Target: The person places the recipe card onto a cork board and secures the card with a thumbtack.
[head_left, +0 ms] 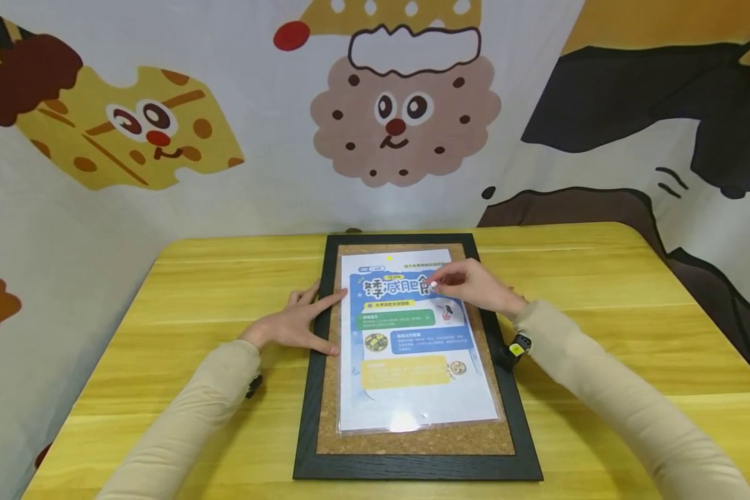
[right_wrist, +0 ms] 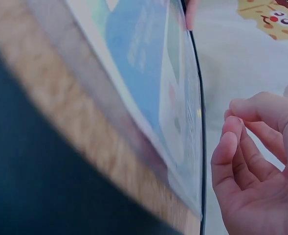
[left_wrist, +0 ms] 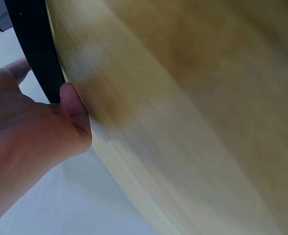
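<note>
A laminated poster (head_left: 412, 403) with blue, green and yellow text blocks lies on a black-framed cork board (head_left: 350, 444), slightly askew. A yellow pin (head_left: 389, 258) shows at its top edge. My left hand (head_left: 296, 323) rests with spread fingers over the board's left side, one fingertip at the poster's edge and the thumb on the cork; the left wrist view shows it against the black frame (left_wrist: 33, 44). Above the poster's upper right, my right hand (head_left: 478, 283) pinches a small white push pin (head_left: 434, 284) between thumb and fingertips. The right wrist view hides most of the pin.
The board lies on a yellow wood-grain table (head_left: 175, 305), near its far edge. Behind rises a white cloth backdrop (head_left: 256, 194) with cartoon food prints. Dark bands with cameras (head_left: 516, 347) sit on the wrists.
</note>
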